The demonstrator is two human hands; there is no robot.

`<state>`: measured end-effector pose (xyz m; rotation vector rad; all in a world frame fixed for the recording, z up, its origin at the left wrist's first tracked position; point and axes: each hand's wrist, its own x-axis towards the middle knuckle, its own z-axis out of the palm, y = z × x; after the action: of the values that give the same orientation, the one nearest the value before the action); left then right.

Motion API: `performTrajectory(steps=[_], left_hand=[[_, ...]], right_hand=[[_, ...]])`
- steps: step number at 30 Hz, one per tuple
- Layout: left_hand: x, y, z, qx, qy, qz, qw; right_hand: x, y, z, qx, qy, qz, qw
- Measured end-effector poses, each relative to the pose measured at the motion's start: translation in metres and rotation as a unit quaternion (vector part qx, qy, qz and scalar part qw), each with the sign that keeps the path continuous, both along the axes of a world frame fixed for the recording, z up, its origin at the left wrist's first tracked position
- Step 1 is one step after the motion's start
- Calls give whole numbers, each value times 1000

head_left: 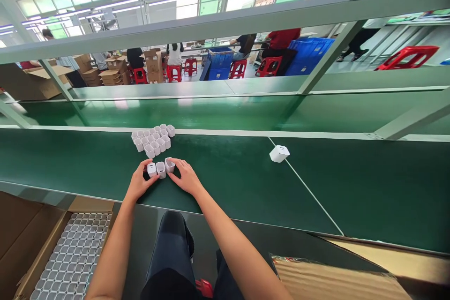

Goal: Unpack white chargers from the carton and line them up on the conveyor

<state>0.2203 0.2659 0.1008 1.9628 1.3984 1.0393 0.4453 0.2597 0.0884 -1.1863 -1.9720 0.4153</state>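
Note:
My left hand (141,182) is closed around a small white charger housing (152,169) with a dark slot on its top face. My right hand (187,177) grips a white housing with an open top (169,165) between thumb and fingers. Between the two stands a third white housing (161,169), side by side with the one at my left. Just beyond my hands, several open-topped white housings (154,139) stand grouped in rows on the green work surface (225,173). Far to the right lies a single white charger housing (279,153) with a slot.
At lower left, a cardboard box (63,225) holds many white housings in rows. A piece of cardboard (333,281) lies at lower right. A white rail (225,132) edges the bench's far side, and a metal beam (225,26) crosses above. People sit on red stools (174,73) beyond.

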Motion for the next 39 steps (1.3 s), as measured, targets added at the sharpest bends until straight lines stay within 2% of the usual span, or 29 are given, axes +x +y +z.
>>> performTrajectory(steps=[6, 12, 15, 20, 25, 29, 34, 37, 39], left_hand=[[-5, 3, 0, -17, 35, 75, 996], [-5, 14, -1, -61, 89, 90, 990], [-11, 24, 3, -111, 98, 75, 986], [-19, 49, 18, -208, 94, 12, 974], [-19, 68, 27, -245, 79, 3, 966], [-25, 66, 28, -209, 56, 29, 976], [-33, 35, 22, -91, 58, 22, 994], [-24, 16, 14, -23, 95, 2, 995], [-14, 12, 9, 12, 119, 5, 993]], right_hand=[[-1, 1, -2, 15, 19, -7, 1000], [-3, 2, -4, 15, 21, -7, 1000], [-3, 2, -5, 11, 20, -7, 1000], [-3, 1, -2, 8, 11, 3, 1000], [-3, -1, 2, 5, -11, 14, 1000], [-3, -2, 2, 9, -16, 18, 1000], [-4, -2, -1, -2, 12, 1, 1000], [-6, -5, 0, -11, 5, 10, 1000], [-8, -6, 2, -19, -17, 16, 1000]])
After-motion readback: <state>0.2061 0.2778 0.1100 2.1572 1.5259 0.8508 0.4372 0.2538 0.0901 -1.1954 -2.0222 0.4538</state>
